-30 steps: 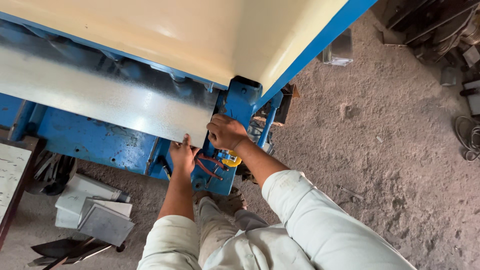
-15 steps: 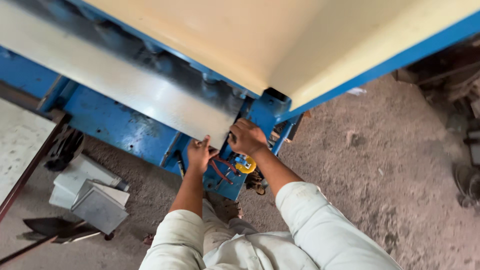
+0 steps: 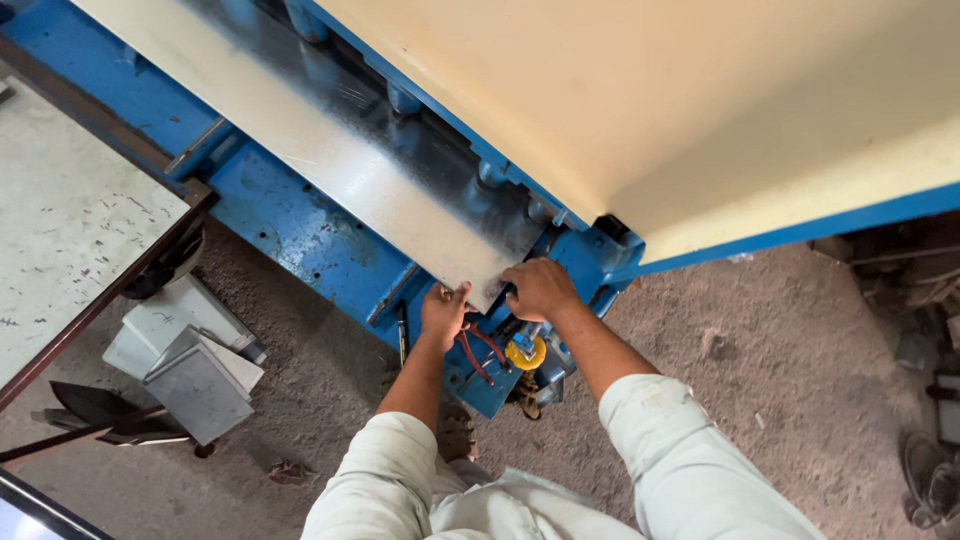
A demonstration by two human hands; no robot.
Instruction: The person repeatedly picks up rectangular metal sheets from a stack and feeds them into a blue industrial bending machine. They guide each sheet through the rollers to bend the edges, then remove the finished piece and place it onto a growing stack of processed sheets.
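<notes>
Both hands unmoved on sheet | left hand [image 3: 443, 312] and right hand [image 3: 538, 288] clamped on metal sheet [image 3: 330, 165] corner

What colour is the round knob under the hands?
Yellow: the round knob shows clearly in the head view.

Bright, even daylight, soft glare along the metal sheet [image 3: 330, 170], pale cream panel [image 3: 700, 110] nearly washed out, faint shadow under the blue machine frame [image 3: 300, 235], floor [image 3: 780, 360] sharp, slight softness at the edges

Head-worn view, steeply downward, near
</notes>
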